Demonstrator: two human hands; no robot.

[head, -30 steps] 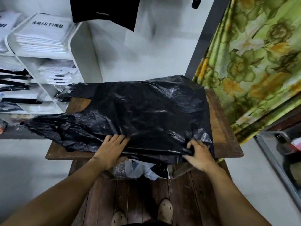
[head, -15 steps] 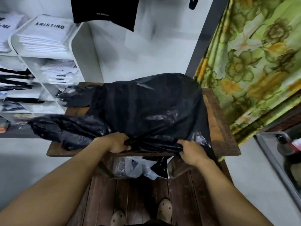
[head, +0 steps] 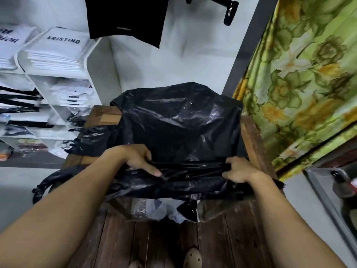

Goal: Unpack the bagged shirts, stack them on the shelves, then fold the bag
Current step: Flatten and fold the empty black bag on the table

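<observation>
Both hands are clamped on the black plastic bag point(head: 179, 128). The left hand point(head: 138, 159) has its fingers curled under a raised fold with the thumb lying flat along the plastic. The right hand point(head: 239, 170) has its fingers wrapped round the bunched near-right edge. The fold runs straight between them, lifted a bit off the near side.

The rest of the bag is spread over the wooden table point(head: 251, 136) and covers most of it. Its crumpled handle ends hang off the left edge, and the far side humps up.

Under the near edge of the table there's a heap of clear and white plastic packaging point(head: 154, 207) on the dark plank floor point(head: 146, 238).

Off to the far left are the white shelves point(head: 92, 74), with a stack of folded white shirts point(head: 58, 53) marked ARISTINO on top and more packed shirts in the cubbies below. A black garment point(head: 125, 16) hangs on the far wall. A green floral curtain point(head: 309, 84) fills the right side, right up against the table.
</observation>
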